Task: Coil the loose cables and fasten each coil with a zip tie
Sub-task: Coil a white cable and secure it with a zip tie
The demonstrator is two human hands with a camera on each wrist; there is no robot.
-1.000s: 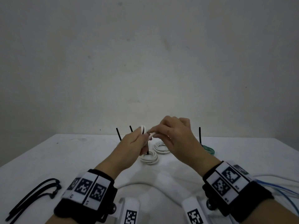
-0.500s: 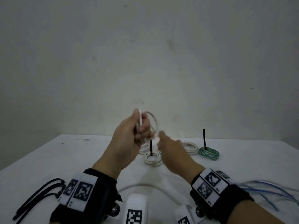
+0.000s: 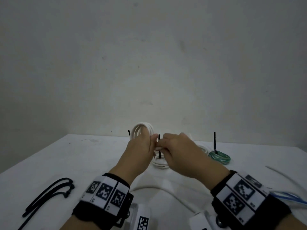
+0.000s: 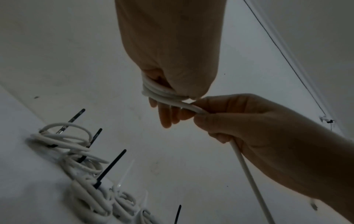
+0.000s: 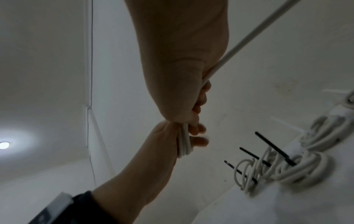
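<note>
My left hand [image 3: 141,151] holds a small coil of white cable [image 3: 144,128] upright above the table, its loops pinched under the thumb [image 4: 162,92]. My right hand [image 3: 181,151] touches it from the right and grips the cable's loose run [image 4: 247,168] where it meets the coil; the run trails down toward me [image 5: 254,34]. Both hands hover over a tied white coil [image 3: 160,162] with a black zip tie [image 3: 159,146] standing up from it.
More tied white coils [image 4: 63,142] lie at the back of the white table [image 3: 66,160], and a green coil [image 3: 220,157] with an upright black tie to the right. Loose black zip ties [image 3: 49,195] lie at front left. Blue cables [image 3: 285,197] trail at far right.
My right hand dropped low, then came back up with the cable to meet the left hand. The coil in the left hand has gained a loop and stands larger.
</note>
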